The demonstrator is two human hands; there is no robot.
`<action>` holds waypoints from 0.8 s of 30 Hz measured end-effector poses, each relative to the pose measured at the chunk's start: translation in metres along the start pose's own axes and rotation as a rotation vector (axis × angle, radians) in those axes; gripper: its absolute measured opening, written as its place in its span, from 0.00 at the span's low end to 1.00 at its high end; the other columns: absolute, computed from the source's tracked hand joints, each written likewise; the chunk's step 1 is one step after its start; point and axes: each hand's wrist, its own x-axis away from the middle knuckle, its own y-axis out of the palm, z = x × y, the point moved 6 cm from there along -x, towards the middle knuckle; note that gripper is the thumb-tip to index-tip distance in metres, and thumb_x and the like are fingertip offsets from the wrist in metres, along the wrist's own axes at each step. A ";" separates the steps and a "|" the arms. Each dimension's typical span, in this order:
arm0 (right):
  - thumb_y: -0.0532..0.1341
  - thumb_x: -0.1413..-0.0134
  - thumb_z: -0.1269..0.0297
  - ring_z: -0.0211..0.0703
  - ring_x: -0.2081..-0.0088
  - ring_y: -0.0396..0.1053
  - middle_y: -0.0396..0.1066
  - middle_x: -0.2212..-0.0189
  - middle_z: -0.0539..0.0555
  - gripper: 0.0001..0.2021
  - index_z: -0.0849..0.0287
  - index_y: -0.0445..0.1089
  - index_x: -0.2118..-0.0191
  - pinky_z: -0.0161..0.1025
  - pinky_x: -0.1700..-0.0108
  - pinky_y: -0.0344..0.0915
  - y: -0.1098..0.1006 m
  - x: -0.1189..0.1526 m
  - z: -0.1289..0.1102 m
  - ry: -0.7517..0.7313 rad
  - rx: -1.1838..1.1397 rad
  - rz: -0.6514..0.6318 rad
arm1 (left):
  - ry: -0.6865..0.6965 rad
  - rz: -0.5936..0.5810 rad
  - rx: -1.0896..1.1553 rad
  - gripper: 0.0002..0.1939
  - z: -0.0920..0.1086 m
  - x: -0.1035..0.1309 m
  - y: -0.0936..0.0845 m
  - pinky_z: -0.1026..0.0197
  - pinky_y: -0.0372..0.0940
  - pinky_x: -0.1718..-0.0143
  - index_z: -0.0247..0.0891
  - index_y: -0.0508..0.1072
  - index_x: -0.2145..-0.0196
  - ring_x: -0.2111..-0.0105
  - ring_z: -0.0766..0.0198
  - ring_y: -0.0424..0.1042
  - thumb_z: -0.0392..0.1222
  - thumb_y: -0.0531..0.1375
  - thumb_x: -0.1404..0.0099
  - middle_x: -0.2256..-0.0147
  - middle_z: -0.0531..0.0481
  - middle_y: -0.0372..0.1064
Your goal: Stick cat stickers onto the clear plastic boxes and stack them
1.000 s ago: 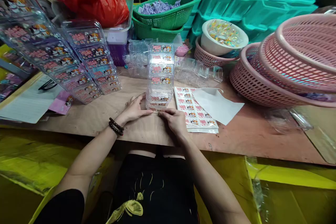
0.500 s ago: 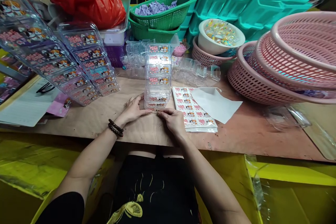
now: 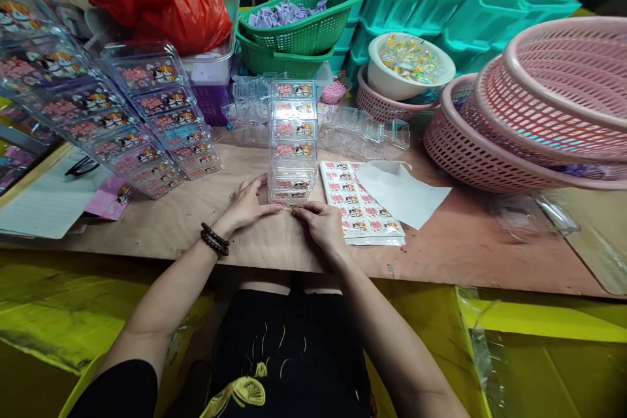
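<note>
A stack of clear plastic boxes [image 3: 292,137] with cat stickers stands at the middle of the wooden table [image 3: 196,240]. At its lower left, my left hand [image 3: 249,204] has its fingers apart, the thumb reaching along the front of the bottom box. My right hand [image 3: 321,222] is pinched at the stack's lower right front, thumb and forefinger on something small, probably a sticker's edge, too small to make out. Right of it lies a sticker sheet [image 3: 353,209] with a peeled white backing paper [image 3: 406,189] over its upper right part.
More stickered box stacks [image 3: 171,121] lean at the left, beside papers [image 3: 59,199]. Behind are loose clear boxes [image 3: 362,130], green baskets [image 3: 289,62] and a white bowl [image 3: 410,81]. Pink baskets [image 3: 490,157] take up the right side.
The view has shifted very slightly. Both hands keep nearly the same place at the foot of the stack, and the small printed piece by the fingertips shows less.
</note>
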 end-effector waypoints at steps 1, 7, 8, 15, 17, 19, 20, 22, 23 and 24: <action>0.69 0.55 0.60 0.49 0.63 0.78 0.82 0.67 0.55 0.09 0.58 0.81 0.69 0.44 0.54 0.71 0.000 0.000 -0.001 -0.001 -0.001 0.000 | -0.002 0.006 -0.006 0.45 0.000 0.000 0.000 0.51 0.63 0.47 0.46 0.62 0.36 0.53 0.52 0.69 0.56 0.71 0.47 0.54 0.45 0.69; 0.68 0.54 0.60 0.49 0.62 0.78 0.82 0.66 0.56 0.10 0.59 0.82 0.68 0.44 0.53 0.71 0.001 0.001 -0.004 -0.003 0.007 -0.008 | 0.000 0.029 -0.023 0.42 -0.001 0.001 0.001 0.51 0.64 0.48 0.46 0.63 0.37 0.54 0.52 0.70 0.59 0.69 0.45 0.57 0.46 0.69; 0.68 0.54 0.60 0.49 0.62 0.78 0.82 0.66 0.56 0.10 0.59 0.82 0.68 0.44 0.53 0.71 0.001 0.001 -0.004 -0.002 0.012 -0.007 | 0.003 0.036 -0.025 0.41 0.000 0.001 0.001 0.51 0.64 0.48 0.46 0.64 0.37 0.54 0.52 0.70 0.58 0.69 0.44 0.56 0.46 0.69; 0.67 0.52 0.57 0.48 0.67 0.77 0.81 0.68 0.56 0.13 0.61 0.82 0.65 0.42 0.60 0.72 0.001 0.002 -0.004 -0.001 0.073 0.012 | 0.005 0.055 -0.016 0.39 0.003 0.001 -0.001 0.55 0.65 0.49 0.47 0.65 0.38 0.56 0.55 0.71 0.54 0.70 0.44 0.53 0.47 0.70; 0.66 0.51 0.56 0.47 0.68 0.77 0.81 0.69 0.56 0.14 0.61 0.82 0.65 0.41 0.61 0.72 0.000 0.003 -0.005 -0.004 0.093 0.020 | 0.008 0.051 -0.014 0.39 0.004 0.000 -0.001 0.55 0.65 0.50 0.46 0.65 0.38 0.56 0.55 0.71 0.54 0.70 0.44 0.54 0.47 0.70; 0.66 0.51 0.56 0.47 0.68 0.77 0.81 0.69 0.56 0.13 0.60 0.82 0.66 0.41 0.61 0.71 0.000 0.005 -0.007 -0.013 0.116 0.035 | 0.013 0.047 -0.011 0.39 0.003 -0.001 -0.001 0.54 0.65 0.50 0.46 0.65 0.38 0.56 0.55 0.70 0.54 0.70 0.44 0.55 0.47 0.71; 0.66 0.51 0.57 0.47 0.67 0.77 0.81 0.69 0.56 0.12 0.60 0.82 0.67 0.42 0.60 0.71 -0.001 0.005 -0.008 -0.019 0.126 0.043 | 0.018 0.043 -0.010 0.39 0.003 -0.002 -0.001 0.54 0.65 0.50 0.45 0.65 0.38 0.57 0.54 0.70 0.54 0.70 0.44 0.56 0.47 0.71; 0.66 0.50 0.57 0.48 0.67 0.77 0.82 0.68 0.57 0.11 0.59 0.81 0.67 0.42 0.59 0.71 -0.001 0.007 -0.011 -0.036 0.149 0.063 | 0.033 0.036 -0.010 0.39 0.001 -0.003 -0.001 0.53 0.65 0.51 0.45 0.65 0.38 0.57 0.54 0.70 0.55 0.70 0.44 0.59 0.47 0.71; 0.66 0.49 0.57 0.48 0.67 0.77 0.82 0.68 0.57 0.11 0.59 0.81 0.67 0.42 0.59 0.71 -0.001 0.008 -0.013 -0.046 0.162 0.073 | 0.044 0.033 -0.010 0.39 0.001 -0.003 -0.001 0.53 0.65 0.52 0.45 0.65 0.38 0.57 0.54 0.70 0.55 0.70 0.44 0.60 0.48 0.70; 0.65 0.49 0.57 0.48 0.67 0.77 0.81 0.68 0.57 0.11 0.59 0.81 0.68 0.42 0.59 0.71 -0.001 0.008 -0.014 -0.055 0.178 0.084 | 0.055 0.028 -0.010 0.38 0.001 -0.003 -0.001 0.53 0.65 0.52 0.44 0.65 0.38 0.57 0.53 0.70 0.55 0.69 0.43 0.61 0.48 0.70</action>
